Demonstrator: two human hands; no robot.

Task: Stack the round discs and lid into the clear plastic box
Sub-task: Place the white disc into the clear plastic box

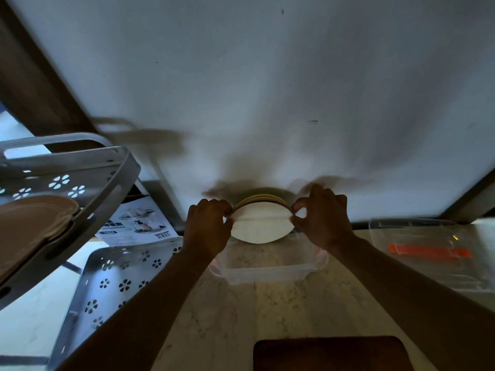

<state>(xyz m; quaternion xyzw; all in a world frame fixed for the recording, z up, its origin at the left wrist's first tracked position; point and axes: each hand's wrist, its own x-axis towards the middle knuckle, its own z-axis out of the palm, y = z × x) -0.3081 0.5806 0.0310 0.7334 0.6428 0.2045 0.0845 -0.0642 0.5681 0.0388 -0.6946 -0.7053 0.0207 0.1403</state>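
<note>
A stack of round discs (pixel 261 223), white on the near face with yellow and pink edges behind, is held tilted above the far end of the clear plastic box (pixel 267 271) on the marble counter. My left hand (pixel 207 228) pinches the stack's left rim. My right hand (pixel 322 218) pinches its right rim. The box is open and looks empty; its far part is hidden behind the discs and my hands.
A clear lid with an orange strip (pixel 428 253) lies to the right. A grey perforated rack (pixel 67 188) holding tan plates (pixel 34 223) stands at left, with a perforated tray (pixel 112 285) and a printed leaflet (pixel 139 223) below it. A dark board (pixel 332 354) lies near me. The wall is close behind.
</note>
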